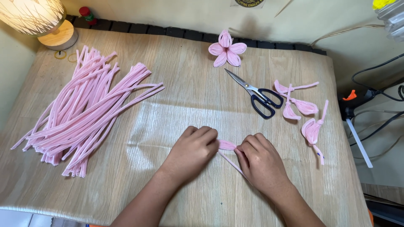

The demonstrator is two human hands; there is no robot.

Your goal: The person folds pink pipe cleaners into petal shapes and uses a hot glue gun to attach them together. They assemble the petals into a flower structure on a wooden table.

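My left hand (pixel 194 150) and my right hand (pixel 260 159) meet low in the middle of the wooden table (pixel 176 84). Both pinch one pink pipe cleaner (pixel 227 145), which is folded into a small flat loop between the fingertips. Its free tail runs down and to the right under my right hand. Most of the loop is hidden by my fingers.
A big heap of pink pipe cleaners (pixel 84 109) lies at the left. Black-handled scissors (pixel 256 96) lie right of centre, a finished pink flower (pixel 227 49) at the back, several pink petal loops (pixel 305 112) at the right. A lamp (pixel 40 21) stands back left; a glue gun (pixel 352 105) and cables sit off the right edge.
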